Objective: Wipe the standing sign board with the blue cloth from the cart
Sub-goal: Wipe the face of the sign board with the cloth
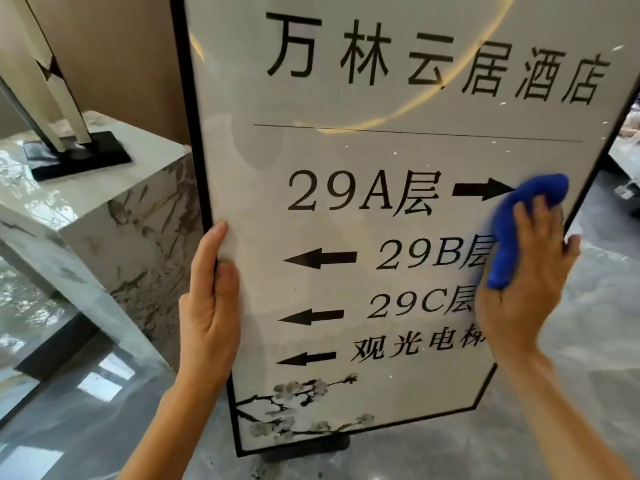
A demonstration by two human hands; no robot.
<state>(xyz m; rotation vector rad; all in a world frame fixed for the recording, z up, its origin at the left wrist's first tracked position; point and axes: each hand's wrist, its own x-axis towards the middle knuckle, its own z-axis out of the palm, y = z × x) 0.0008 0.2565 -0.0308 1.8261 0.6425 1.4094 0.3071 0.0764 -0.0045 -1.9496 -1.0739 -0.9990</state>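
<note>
The wiping itself is under way: the right hand [526,271], fingers curled around the bunched blue cloth [519,223], presses it to the sign board [346,150] by its right edge, while the left hand [211,306] clasps the left frame — thumb on the face. The board stands upright, long axis vertical, face toward the person; next, probably a firm sweep across the unwiped face.
</note>
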